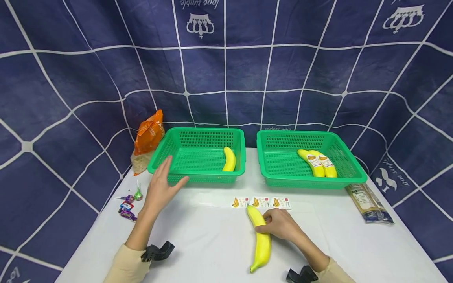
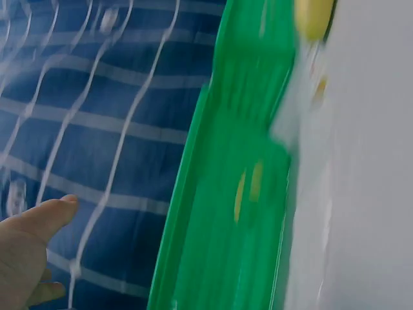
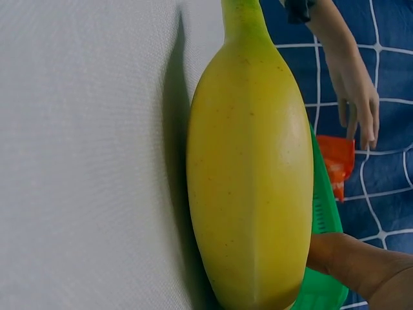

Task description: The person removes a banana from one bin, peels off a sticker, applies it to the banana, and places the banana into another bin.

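A plain yellow banana [image 1: 262, 240] lies on the white table [image 1: 212, 243], filling the right wrist view [image 3: 251, 181]. My right hand [image 1: 275, 222] grips it near its upper end, fingers curled round it; one finger [image 3: 352, 265] shows behind it. My left hand [image 1: 165, 181] is open with straight fingers, just in front of the left green basket [image 1: 198, 177], holding nothing. Its thumb [image 2: 42, 219] shows in the blurred left wrist view beside the basket [image 2: 219, 232]. That basket holds one bare banana [image 1: 229, 159]. The right green basket [image 1: 311, 181] holds two labelled bananas [image 1: 318, 163].
A strip of three banana stickers [image 1: 262, 202] lies just beyond the held banana. An orange bag [image 1: 149, 135] leans by the left basket, wrapped candies [image 1: 127, 204] lie at the left edge, and a clear packet [image 1: 369, 202] lies at the right. A blue checked cloth [image 1: 226, 70] hangs behind.
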The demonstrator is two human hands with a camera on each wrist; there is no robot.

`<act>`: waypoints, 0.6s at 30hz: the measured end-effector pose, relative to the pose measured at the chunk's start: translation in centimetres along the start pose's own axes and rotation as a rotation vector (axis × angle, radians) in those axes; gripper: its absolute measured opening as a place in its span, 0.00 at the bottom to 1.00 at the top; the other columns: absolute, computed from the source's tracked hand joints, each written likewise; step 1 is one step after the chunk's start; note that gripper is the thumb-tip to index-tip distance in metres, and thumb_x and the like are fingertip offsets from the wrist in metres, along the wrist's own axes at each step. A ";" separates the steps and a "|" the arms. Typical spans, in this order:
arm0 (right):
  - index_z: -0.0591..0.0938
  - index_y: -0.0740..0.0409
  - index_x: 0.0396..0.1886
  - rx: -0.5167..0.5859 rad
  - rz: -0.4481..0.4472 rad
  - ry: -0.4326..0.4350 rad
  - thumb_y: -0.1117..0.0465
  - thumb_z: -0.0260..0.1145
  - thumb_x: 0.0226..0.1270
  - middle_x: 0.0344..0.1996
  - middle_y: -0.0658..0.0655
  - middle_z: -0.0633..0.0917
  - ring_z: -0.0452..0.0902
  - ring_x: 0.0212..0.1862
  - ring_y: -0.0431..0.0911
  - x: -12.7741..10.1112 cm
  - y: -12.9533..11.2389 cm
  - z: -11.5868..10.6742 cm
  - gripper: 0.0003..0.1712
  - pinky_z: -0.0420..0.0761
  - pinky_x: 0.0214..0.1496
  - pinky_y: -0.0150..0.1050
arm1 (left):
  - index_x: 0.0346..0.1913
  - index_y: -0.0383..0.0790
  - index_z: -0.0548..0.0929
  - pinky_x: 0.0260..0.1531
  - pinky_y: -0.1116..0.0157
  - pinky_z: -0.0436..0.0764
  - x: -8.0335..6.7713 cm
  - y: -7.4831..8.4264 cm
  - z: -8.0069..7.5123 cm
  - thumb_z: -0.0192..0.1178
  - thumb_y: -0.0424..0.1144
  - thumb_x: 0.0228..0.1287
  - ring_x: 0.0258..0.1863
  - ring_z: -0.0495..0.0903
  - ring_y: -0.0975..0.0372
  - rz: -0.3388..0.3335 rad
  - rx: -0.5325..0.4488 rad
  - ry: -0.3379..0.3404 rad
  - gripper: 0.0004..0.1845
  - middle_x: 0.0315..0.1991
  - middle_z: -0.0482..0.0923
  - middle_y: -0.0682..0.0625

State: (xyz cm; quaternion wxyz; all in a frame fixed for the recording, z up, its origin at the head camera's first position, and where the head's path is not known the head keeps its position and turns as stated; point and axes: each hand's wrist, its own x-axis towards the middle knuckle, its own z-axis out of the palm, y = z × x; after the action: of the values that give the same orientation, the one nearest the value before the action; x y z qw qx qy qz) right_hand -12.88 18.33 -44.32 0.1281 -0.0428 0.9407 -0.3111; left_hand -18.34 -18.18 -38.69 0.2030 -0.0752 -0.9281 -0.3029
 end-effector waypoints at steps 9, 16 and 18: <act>0.87 0.66 0.39 0.023 -0.029 -0.006 0.48 0.80 0.43 0.19 0.50 0.78 0.70 0.21 0.41 -0.2 -0.1 0.2 0.29 0.66 0.21 0.31 | 0.77 0.46 0.53 0.64 0.39 0.68 -3.8 5.7 3.6 0.69 0.59 0.54 0.72 0.62 0.44 0.083 -0.033 -0.256 0.53 0.75 0.59 0.43; 0.87 0.65 0.38 0.005 -0.031 0.004 0.48 0.80 0.43 0.18 0.49 0.78 0.69 0.21 0.41 -0.1 -0.1 0.0 0.28 0.65 0.22 0.30 | 0.76 0.45 0.58 0.65 0.47 0.72 -4.6 5.3 7.8 0.68 0.63 0.52 0.71 0.66 0.51 0.173 0.053 -0.495 0.52 0.74 0.62 0.48; 0.87 0.65 0.39 0.006 -0.029 0.000 0.47 0.80 0.43 0.18 0.49 0.77 0.69 0.21 0.41 -0.2 -0.1 0.0 0.28 0.65 0.22 0.30 | 0.75 0.43 0.60 0.65 0.48 0.72 -4.7 5.0 8.8 0.68 0.63 0.52 0.71 0.66 0.51 0.198 0.065 -0.541 0.52 0.73 0.64 0.47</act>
State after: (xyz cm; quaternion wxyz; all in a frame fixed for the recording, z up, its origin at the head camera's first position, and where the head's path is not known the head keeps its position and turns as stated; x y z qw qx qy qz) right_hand -12.71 18.24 -44.22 0.1239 -0.0560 0.9391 -0.3156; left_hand -15.70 -9.04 -44.46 -0.0212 -0.2370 -0.9459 -0.2205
